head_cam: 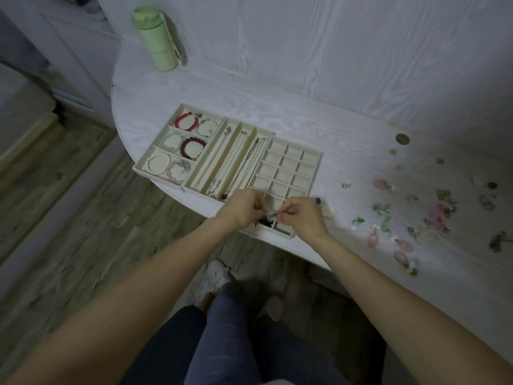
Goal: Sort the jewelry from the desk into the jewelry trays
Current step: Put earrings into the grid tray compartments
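Two hands meet over the near end of the cream grid tray of small square cells (291, 165), the left hand (244, 208) and the right hand (301, 215) each pinching one side of a tiny silvery piece of jewelry (270, 216) held between their fingertips, just above the cells nearest the desk's front edge. To do this step well, the person should probably keep the piece low over one free cell, steady it with one hand and let go only once it hangs inside the walls, so that it does not catch a divider or drop off the edge. A dark item already lies in a near cell below the hands, too shadowed to identify. What the held piece is, earring or charm, cannot be made out; the fingers cover most of it. Leftward sit the cream three-slot necklace tray (222, 162) and the cream bracelet tray with bead bracelets (177, 147). Toward the white wood-grain desk's (361, 112) right end, scattered pink and green trinkets (402, 218) wait unsorted, blurred. A pale green bottle (156, 40) stands at the far left corner.
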Motion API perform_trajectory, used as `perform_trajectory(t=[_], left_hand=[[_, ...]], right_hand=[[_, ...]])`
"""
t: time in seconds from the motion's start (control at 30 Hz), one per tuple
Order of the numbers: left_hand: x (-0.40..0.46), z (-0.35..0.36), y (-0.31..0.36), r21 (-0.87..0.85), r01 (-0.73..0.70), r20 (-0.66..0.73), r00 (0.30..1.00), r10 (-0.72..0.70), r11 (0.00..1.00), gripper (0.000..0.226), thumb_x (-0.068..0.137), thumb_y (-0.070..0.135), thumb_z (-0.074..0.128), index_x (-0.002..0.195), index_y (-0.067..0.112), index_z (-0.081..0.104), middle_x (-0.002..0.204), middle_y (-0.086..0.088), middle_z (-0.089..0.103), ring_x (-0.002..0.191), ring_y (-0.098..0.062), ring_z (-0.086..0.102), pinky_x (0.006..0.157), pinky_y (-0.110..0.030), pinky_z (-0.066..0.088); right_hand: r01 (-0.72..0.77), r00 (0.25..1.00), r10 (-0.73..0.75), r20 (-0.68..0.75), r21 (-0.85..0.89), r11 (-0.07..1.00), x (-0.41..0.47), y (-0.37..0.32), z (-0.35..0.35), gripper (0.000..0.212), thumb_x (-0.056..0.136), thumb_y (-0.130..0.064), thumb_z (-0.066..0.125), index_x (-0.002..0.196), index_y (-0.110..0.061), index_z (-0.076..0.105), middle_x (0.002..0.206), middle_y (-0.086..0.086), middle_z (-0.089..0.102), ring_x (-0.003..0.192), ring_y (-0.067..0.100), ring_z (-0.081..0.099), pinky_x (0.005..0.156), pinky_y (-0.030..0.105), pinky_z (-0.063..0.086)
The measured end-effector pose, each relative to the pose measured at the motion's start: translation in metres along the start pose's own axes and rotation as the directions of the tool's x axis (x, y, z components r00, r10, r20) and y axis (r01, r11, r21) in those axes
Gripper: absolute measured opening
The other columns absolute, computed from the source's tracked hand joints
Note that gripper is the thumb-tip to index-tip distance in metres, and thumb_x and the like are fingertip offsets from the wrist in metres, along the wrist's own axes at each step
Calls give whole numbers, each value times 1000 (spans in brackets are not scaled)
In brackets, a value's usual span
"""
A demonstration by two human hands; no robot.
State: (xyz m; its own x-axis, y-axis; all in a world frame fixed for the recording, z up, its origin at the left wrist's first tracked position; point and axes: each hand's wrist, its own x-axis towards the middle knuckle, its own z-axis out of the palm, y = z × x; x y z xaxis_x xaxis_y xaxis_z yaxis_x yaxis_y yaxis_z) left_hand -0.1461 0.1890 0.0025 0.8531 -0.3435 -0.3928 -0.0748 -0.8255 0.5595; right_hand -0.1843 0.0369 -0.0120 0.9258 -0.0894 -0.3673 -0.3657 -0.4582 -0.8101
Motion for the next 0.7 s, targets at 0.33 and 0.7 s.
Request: perform_trajectory(t=[0.33,0.7], left_hand=[[7,9,-2,104,-2,-9,1000,3,995,11,86,13,62,93,12,71,94,-8,69,89,-23,64,78,-37,54],[9,4,-4,156,32,59,997,-42,987,17,84,17,67,99,10,70,100,-14,68,93,-27,64,81,-39,55]], right_hand=[[77,996,-83,-29,-163,984,4,7,20,8,84,-3,67,81,-7,74,83,5,69,75,10,60,69,18,46],[219,975,-210,75,-490,844,2,5,22,12,87,-8,64,90,-13,74,96,3,50,92,18,51,72,30,45]])
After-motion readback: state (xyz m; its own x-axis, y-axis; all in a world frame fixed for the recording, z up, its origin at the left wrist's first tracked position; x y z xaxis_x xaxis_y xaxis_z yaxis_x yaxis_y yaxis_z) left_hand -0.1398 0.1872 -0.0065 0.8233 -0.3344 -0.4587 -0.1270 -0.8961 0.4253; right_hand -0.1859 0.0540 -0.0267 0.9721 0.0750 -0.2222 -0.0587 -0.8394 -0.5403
